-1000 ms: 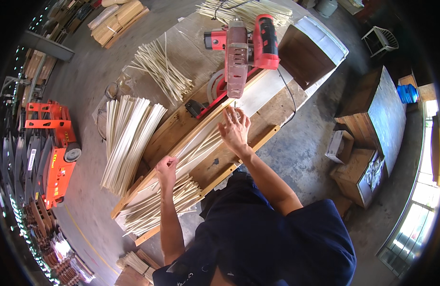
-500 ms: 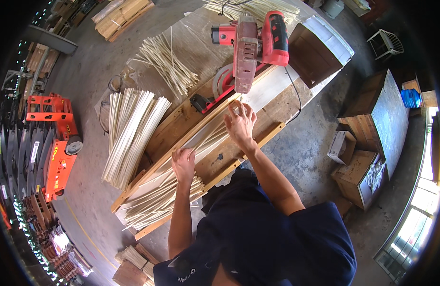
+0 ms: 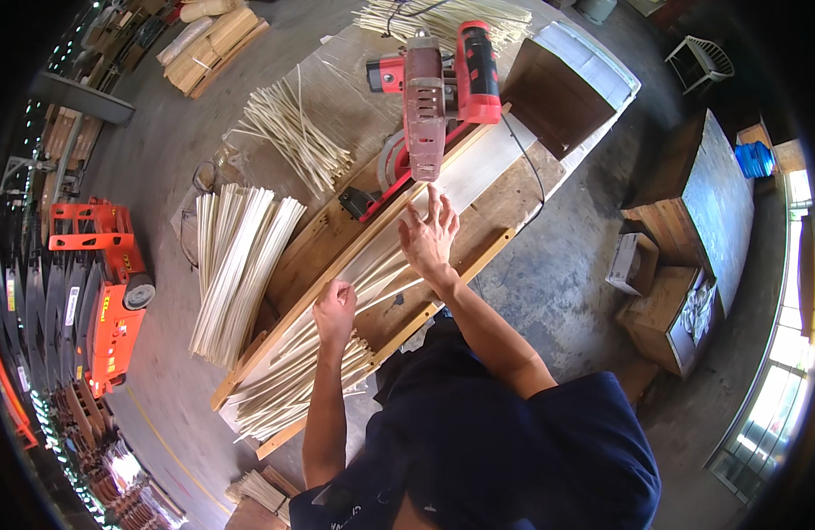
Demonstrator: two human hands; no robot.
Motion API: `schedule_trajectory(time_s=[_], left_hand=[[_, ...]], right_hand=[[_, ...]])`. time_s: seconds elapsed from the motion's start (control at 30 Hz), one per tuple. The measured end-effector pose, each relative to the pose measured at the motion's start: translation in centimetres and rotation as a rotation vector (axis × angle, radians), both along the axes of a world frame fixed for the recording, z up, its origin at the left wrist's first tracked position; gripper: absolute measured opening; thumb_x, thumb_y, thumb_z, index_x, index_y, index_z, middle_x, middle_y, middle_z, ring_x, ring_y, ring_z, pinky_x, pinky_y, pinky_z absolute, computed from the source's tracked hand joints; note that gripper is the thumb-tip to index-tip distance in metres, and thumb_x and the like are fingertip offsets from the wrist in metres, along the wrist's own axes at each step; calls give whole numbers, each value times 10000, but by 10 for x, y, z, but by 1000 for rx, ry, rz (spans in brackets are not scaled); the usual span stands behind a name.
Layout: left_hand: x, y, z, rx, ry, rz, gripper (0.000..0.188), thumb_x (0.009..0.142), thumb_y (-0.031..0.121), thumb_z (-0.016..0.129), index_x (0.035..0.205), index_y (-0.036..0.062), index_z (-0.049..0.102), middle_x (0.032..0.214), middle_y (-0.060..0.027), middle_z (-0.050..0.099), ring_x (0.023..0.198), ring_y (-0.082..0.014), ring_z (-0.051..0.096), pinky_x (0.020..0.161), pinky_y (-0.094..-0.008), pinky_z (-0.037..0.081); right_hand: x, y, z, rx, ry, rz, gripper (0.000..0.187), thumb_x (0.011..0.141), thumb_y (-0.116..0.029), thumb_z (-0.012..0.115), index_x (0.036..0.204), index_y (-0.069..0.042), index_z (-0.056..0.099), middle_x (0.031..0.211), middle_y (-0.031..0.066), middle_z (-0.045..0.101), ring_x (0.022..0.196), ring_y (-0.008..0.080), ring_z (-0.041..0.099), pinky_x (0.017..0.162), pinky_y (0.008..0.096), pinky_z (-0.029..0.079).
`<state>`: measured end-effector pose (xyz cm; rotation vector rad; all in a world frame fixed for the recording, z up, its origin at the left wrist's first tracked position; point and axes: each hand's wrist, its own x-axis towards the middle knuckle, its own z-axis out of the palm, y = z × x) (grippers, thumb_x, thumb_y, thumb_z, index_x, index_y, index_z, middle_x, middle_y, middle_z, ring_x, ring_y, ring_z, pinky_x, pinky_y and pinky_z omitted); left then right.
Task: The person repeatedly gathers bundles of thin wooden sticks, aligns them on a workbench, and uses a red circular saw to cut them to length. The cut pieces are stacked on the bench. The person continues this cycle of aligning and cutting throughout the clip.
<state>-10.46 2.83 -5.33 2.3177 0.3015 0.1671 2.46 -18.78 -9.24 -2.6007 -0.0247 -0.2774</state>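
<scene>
My left hand is closed beside the wooden fence of a long bench; whatever its fingers grip is hidden. Thin pale wooden sticks stretch between it and my right hand. Fingers apart and partly outstretched, the right hand lies over the stick ends, just below the guard of a red miter saw. No stick shows clearly gripped in it. A loose pile of pale sticks rests on the near left of the bench, under and beside my left forearm.
Beyond the fence lie a thick bundle of sticks and a looser one. An open box stands right of the saw, whose black cable hangs over the bench. Wooden boxes stand on the right; an orange machine is at left.
My right hand's fingers have gone from curled to more stretched and spread beneath the saw. The left hand stays by the fence, now more tightly curled. The whole view has shifted slightly.
</scene>
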Motion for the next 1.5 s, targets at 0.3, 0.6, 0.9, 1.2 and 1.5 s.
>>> schedule_trajectory(time_s=[0.3,0.6,0.9,1.2,1.5], left_hand=[[4,8,4,-108,76,-13,124,991,80,882,1002,-14,802,931,-149,807,820,-257,784,795,-387,605],[18,7,0,-157,118,29,121,1012,74,858,1024,-37,810,953,-184,823,820,-290,777,801,-397,595],[24,3,0,-142,134,89,145,1005,97,867,1029,-40,826,902,-170,828,770,-247,757,763,-393,582],[30,-5,5,29,157,134,129,1017,137,856,1030,9,845,948,-178,853,829,-345,823,804,-446,609],[25,-12,15,568,79,-69,193,984,203,895,1163,144,852,1299,-97,793,1226,-348,735,997,-517,579]], right_hand=[[-1,-2,-2,38,18,-27,538,1012,-373,833,1522,-214,771,1827,211,390,1685,507,309,1343,724,260],[-2,-6,-3,48,-36,-8,541,964,-316,866,1493,-235,790,1703,153,506,1587,453,409,1295,698,315],[-2,-13,-2,31,-34,53,550,962,-288,857,1503,-228,779,1662,113,601,1575,429,445,1298,688,326],[-4,-25,-6,-47,-86,164,603,1002,-353,820,1575,-190,721,1733,56,585,1582,398,453,1306,677,319],[3,-31,1,-122,-5,192,607,993,-354,830,1566,-195,712,1709,56,587,1541,368,488,1290,649,351]])
